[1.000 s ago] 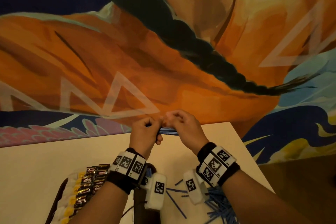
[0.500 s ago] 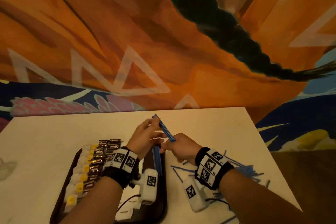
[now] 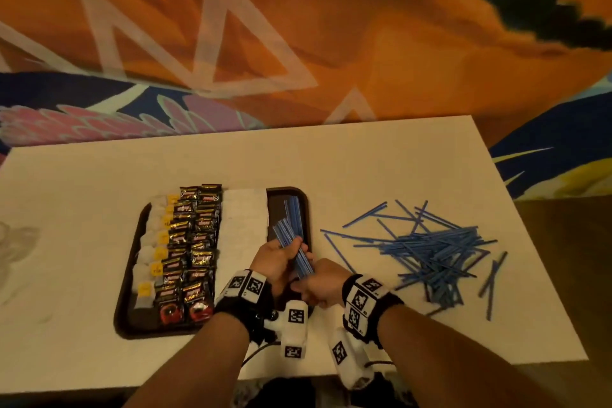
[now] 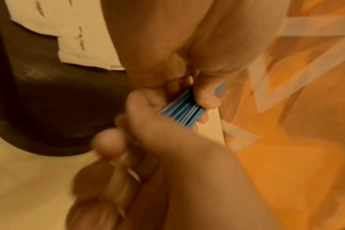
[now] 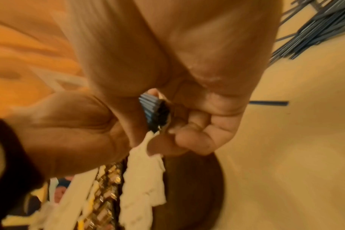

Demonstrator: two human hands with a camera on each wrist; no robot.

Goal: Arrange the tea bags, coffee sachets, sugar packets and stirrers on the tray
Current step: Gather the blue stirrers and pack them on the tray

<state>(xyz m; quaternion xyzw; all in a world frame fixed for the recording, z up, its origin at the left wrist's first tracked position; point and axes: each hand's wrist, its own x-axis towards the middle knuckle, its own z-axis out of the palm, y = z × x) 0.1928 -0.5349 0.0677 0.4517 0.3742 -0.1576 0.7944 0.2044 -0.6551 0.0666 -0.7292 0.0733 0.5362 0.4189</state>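
A dark brown tray (image 3: 126, 278) holds a column of tea bags (image 3: 155, 255) with yellow tags, black and gold coffee sachets (image 3: 193, 242) and white sugar packets (image 3: 245, 225). Over its bare right strip both hands hold one splayed bundle of blue stirrers (image 3: 293, 235). My left hand (image 3: 281, 253) grips the bundle's middle. My right hand (image 3: 318, 281) pinches its near end. The left wrist view shows the fanned bundle (image 4: 184, 113) between fingers of both hands, and the right wrist view shows its cut ends (image 5: 154, 112). Whether any stirrers lie in the tray is unclear.
A loose heap of blue stirrers (image 3: 433, 252) is scattered on the cream table (image 3: 364, 169) right of the tray, seen also as stirrers (image 5: 315, 31) in the right wrist view. A painted orange and blue wall rises behind the table's far edge.
Both hands came back toward me and down over the tray's right strip. The bundle turned from crosswise to pointing away along the tray. The head view tilted down.
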